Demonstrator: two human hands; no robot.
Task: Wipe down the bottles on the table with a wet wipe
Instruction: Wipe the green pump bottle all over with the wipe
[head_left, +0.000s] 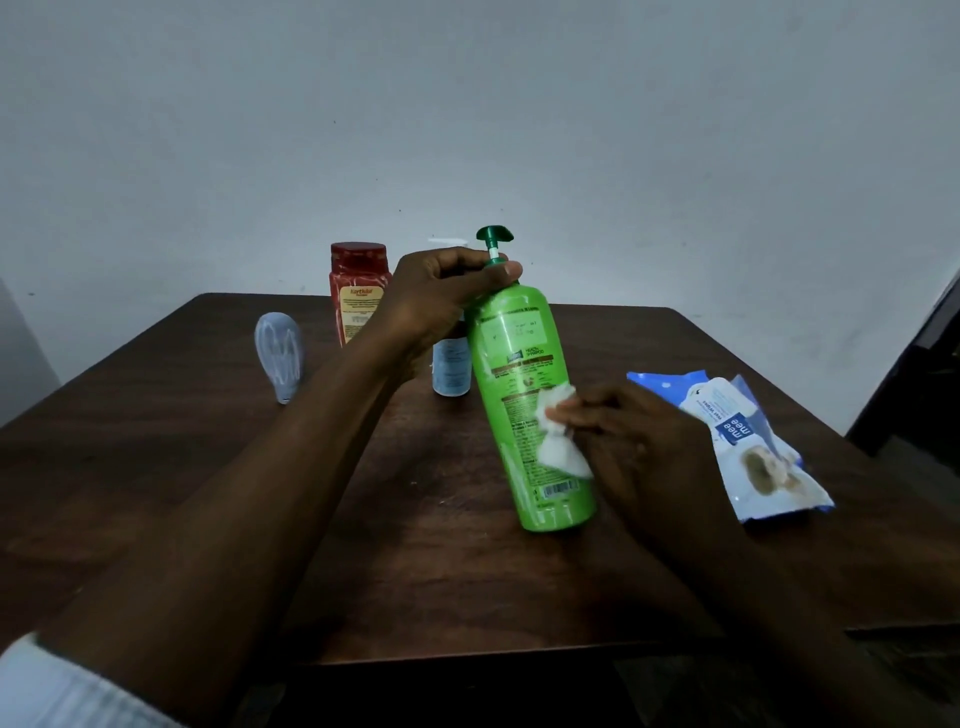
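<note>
A tall green pump bottle (519, 364) stands tilted on the dark wooden table (208, 467), its base near the middle. My left hand (441, 291) grips its neck just under the green pump head. My right hand (634, 441) pinches a crumpled white wet wipe (558, 441) against the bottle's lower right side. A red bottle (358, 291) stands at the back, with a small pale blue bottle (451, 369) partly hidden behind my left wrist and the green bottle. A clear, pale bottle (279, 353) stands at the left.
A blue and white wet wipe pack (743, 431) lies flat on the table's right side. A plain grey wall rises behind the table. Something dark stands off the right edge of the table.
</note>
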